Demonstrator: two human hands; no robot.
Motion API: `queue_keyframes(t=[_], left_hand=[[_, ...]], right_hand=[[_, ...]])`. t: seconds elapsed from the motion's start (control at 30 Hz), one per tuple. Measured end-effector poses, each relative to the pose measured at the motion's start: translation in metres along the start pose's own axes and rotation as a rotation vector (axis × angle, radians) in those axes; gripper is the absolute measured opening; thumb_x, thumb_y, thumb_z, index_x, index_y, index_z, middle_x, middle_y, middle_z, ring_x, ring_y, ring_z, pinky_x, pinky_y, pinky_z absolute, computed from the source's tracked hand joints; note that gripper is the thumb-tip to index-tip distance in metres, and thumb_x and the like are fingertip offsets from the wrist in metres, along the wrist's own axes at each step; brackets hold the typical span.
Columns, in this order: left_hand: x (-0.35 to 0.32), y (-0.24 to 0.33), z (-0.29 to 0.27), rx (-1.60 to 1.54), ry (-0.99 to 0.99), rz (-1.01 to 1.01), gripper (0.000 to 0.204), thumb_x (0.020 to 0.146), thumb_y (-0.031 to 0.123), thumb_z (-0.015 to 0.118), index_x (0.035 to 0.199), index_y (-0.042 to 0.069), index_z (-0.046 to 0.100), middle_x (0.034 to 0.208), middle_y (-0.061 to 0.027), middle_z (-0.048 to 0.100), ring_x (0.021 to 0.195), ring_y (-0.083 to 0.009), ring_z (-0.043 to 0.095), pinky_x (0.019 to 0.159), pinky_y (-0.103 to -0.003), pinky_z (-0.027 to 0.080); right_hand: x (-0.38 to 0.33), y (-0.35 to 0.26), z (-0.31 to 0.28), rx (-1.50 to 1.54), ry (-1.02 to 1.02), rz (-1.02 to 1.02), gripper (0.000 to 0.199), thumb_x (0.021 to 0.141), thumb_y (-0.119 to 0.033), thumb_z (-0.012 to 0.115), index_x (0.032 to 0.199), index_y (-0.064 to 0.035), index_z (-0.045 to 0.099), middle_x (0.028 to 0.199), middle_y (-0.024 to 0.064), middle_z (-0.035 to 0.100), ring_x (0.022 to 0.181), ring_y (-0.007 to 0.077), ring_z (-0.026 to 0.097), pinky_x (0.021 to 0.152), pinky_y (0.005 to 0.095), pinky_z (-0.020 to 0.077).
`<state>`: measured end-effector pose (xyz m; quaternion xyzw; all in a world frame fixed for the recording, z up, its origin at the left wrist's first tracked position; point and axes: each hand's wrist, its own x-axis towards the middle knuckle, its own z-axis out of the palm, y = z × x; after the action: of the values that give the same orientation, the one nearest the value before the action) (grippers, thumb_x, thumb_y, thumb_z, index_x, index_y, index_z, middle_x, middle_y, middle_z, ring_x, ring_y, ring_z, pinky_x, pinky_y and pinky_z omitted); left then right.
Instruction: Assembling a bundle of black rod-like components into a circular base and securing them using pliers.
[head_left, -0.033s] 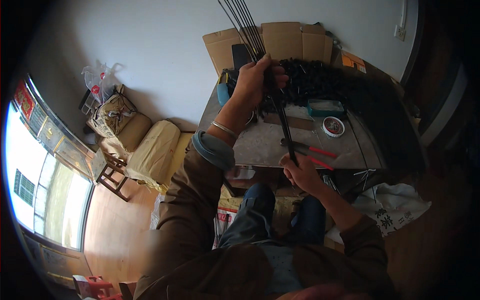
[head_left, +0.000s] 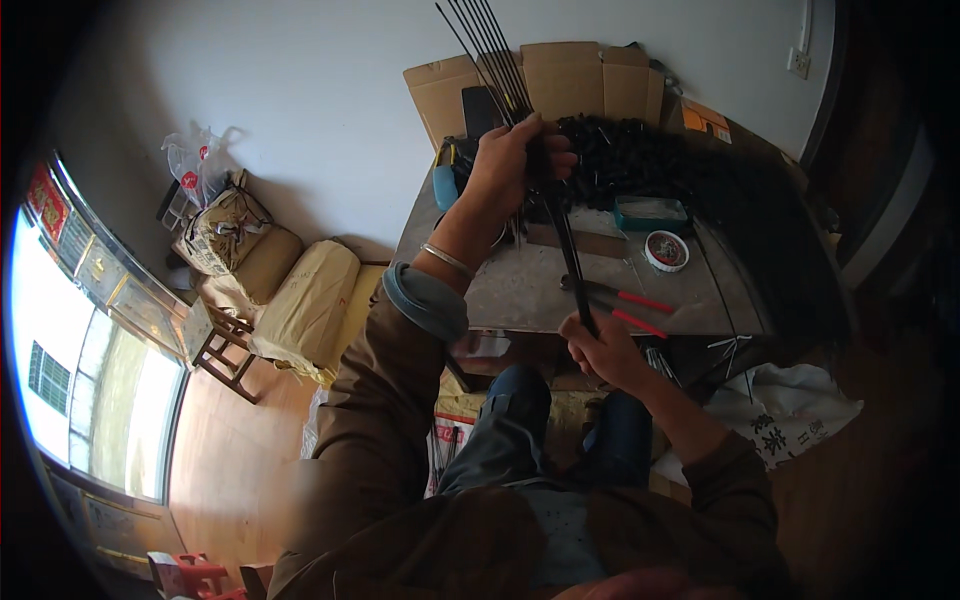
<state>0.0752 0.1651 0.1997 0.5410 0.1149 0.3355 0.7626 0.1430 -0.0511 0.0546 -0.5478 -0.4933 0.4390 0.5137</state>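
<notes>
While both fists clamp the black rod bundle point(head_left: 560, 225) above the worktable's point(head_left: 520, 290) near edge, left hand point(head_left: 510, 170) high, right hand point(head_left: 600, 345) low, loose tips could splay; red-handled pliers point(head_left: 625, 300) might get knocked.

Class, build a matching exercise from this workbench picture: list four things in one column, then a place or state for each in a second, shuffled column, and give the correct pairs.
Things:
1. bundle of thin black rods
2. red-handled pliers
3. small round white dish
4. flattened brown cardboard boxes

Places or states:
A. leaning against the white wall behind the table
B. lying flat on the grey tabletop near its front edge
C. gripped by the left hand above and the right hand below
D. standing on the table beside a teal tray

Pairs: 1-C, 2-B, 3-D, 4-A
</notes>
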Motion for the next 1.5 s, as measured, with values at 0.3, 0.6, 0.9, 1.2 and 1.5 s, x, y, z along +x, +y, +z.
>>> queue_keyframes(t=[0.3,0.6,0.9,1.2,1.5], left_hand=[[-0.025,-0.026,0.011,-0.141,-0.062,-0.084,0.027,0.099,0.018,0.046,0.12,0.001,0.051,0.1,-0.0124,0.064,0.084,-0.0256,0.065,0.072,-0.038,0.055],[-0.057,-0.029,0.014,-0.046,-0.105,-0.045,0.029,0.096,0.011,0.05,0.121,-0.002,0.051,0.102,-0.0132,0.065,0.091,-0.0257,0.066,0.08,-0.037,0.054],[-0.116,-0.025,0.029,-0.168,-0.358,-0.318,0.025,0.095,0.008,0.05,0.116,-0.005,0.054,0.102,-0.0182,0.066,0.092,-0.0285,0.067,0.085,-0.04,0.055],[-0.139,-0.007,0.006,-0.277,-0.398,-0.32,0.023,0.095,0.011,0.052,0.112,-0.004,0.056,0.098,-0.0197,0.066,0.092,-0.029,0.067,0.083,-0.04,0.055],[-0.124,-0.037,-0.002,-0.161,-0.452,-0.156,0.019,0.095,0.009,0.049,0.108,-0.003,0.056,0.096,-0.0196,0.066,0.089,-0.0298,0.067,0.08,-0.04,0.055]], right_hand=[[0.018,0.049,-0.08,-1.082,0.532,-0.368,0.035,0.083,-0.03,0.071,0.106,-0.0066,0.059,0.095,0.0069,0.06,0.089,0.0219,0.057,0.076,0.0361,0.0448],[-0.004,0.073,-0.101,-1.346,0.545,-0.224,0.043,0.075,-0.022,0.075,0.112,-0.009,0.057,0.107,0.0089,0.054,0.104,0.0299,0.05,0.091,0.0469,0.0355],[0.04,-0.035,-0.049,0.597,-0.292,-0.005,0.048,0.081,-0.021,0.073,0.122,-0.0044,0.054,0.091,0.003,0.063,0.09,0.0153,0.06,0.082,0.0333,0.047],[0.059,-0.065,-0.033,-0.153,-0.402,-0.143,0.02,0.084,-0.019,0.069,0.096,-0.0033,0.067,0.082,0.0016,0.065,0.078,0.009,0.057,0.072,0.0285,0.0454],[0.143,-0.028,-0.099,-0.831,-0.032,-0.478,0.016,0.078,-0.015,0.07,0.093,-0.0083,0.069,0.078,0.0081,0.065,0.075,0.0171,0.064,0.068,0.0312,0.0481]])
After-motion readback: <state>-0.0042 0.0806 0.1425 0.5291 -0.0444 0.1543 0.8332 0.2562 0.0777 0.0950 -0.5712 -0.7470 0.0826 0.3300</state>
